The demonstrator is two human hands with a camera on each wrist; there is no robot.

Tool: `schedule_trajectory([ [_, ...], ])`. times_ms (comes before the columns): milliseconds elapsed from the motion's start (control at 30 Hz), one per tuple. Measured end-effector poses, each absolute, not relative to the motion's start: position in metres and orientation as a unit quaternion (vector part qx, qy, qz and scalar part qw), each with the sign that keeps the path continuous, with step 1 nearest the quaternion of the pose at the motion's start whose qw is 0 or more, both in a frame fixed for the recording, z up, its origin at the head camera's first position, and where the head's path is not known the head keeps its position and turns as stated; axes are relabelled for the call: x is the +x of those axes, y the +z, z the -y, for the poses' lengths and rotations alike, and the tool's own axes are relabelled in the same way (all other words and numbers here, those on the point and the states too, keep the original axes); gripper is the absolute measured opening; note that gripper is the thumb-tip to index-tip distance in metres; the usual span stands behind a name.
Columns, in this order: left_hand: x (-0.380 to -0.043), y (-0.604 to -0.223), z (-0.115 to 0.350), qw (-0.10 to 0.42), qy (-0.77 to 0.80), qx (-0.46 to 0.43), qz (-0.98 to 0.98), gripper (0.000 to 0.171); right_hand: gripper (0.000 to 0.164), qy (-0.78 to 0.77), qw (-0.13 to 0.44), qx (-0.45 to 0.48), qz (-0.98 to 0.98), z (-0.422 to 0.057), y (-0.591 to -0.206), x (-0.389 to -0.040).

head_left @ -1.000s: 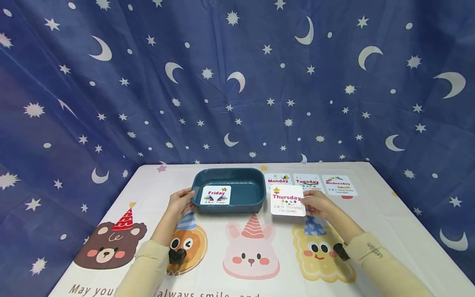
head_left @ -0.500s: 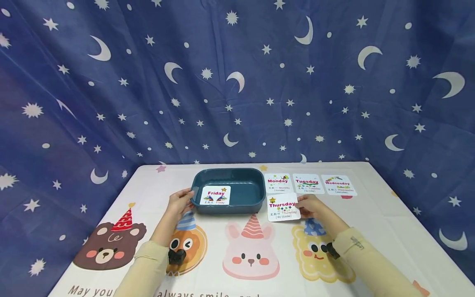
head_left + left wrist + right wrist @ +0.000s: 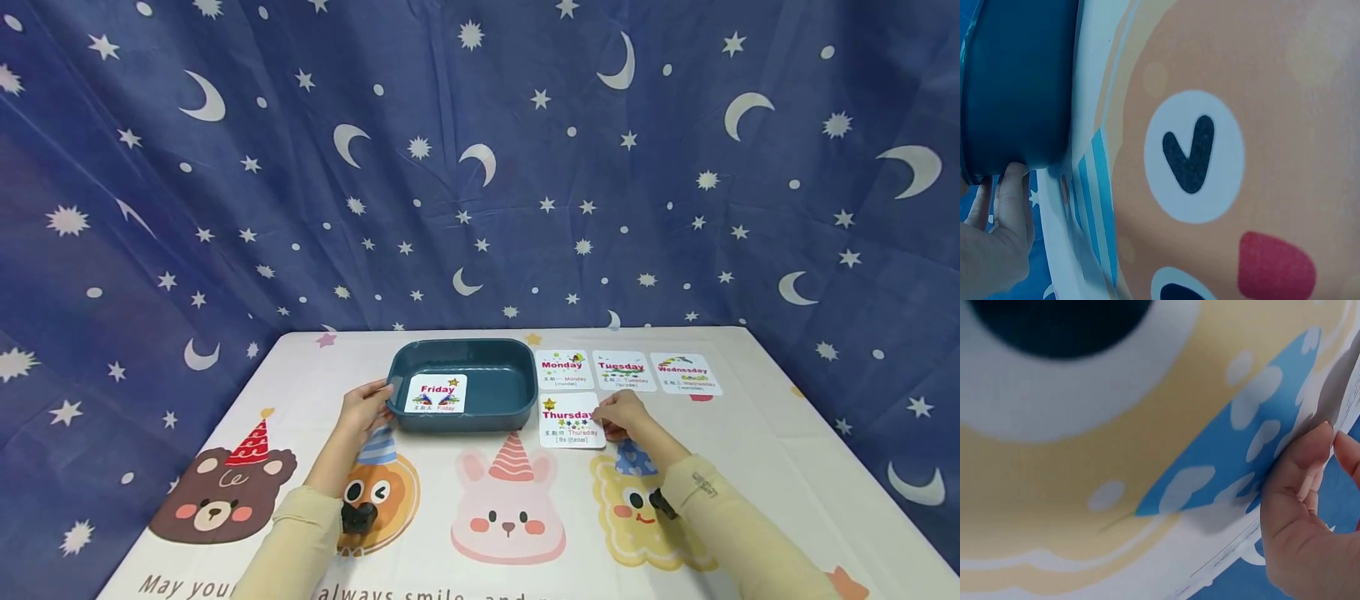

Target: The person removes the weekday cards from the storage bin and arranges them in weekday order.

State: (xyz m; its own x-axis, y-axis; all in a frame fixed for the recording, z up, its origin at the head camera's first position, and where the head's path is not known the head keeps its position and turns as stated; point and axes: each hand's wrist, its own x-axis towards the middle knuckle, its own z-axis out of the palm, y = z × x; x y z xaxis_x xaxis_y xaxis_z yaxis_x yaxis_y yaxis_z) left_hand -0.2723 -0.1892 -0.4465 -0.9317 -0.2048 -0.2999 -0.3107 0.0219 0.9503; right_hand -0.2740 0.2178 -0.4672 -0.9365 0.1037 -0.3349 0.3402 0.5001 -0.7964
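My left hand point(image 3: 363, 408) grips the left end of a dark teal tray point(image 3: 480, 422); in the left wrist view its fingers lie against the tray's outer wall point(image 3: 1019, 94). A white Friday card point(image 3: 436, 394) leans inside the tray at the front left. With thumb and fingertips, my right hand point(image 3: 628, 417) pinches the right edge of a Thursday card point(image 3: 567, 427), which lies almost flat just below the Monday card point(image 3: 565, 372). The right wrist view shows the pinching fingers point(image 3: 1310, 450) at the card's edge, most of the card being hidden there.
To the right of Monday lie a Tuesday card point(image 3: 624, 372) and a Wednesday card point(image 3: 686, 375) in one row. A white cloth point(image 3: 435, 575) with cartoon animals covers the table. Behind stands a blue curtain point(image 3: 480, 233) with moons and stars.
My right hand has brought the Thursday card down and left, from overlapping Monday and Tuesday to squarely beneath Monday, straightening it. The left hand and tray stay where they were.
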Motion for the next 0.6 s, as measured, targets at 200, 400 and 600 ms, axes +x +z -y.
schedule_trajectory([
  [200, -0.2727, -0.4459, 0.1891, 0.039, 0.671, -0.179, -0.719, 0.044, 0.014, -0.454, 0.124, 0.125, -0.874, -0.2197, -0.4688, -0.2764],
  [400, -0.2731, -0.4452, 0.1894, 0.037, 0.671, -0.177, -0.719, 0.044, 0.018, -0.412, 0.106, 0.11, -0.898, -0.2155, -0.4622, -0.2736],
  [600, -0.2718, -0.4454, 0.19, 0.041, 0.671, -0.176, -0.719, 0.045, 0.028, -0.353, 0.083, 0.088, -0.928, -0.2102, -0.4606, -0.268],
])
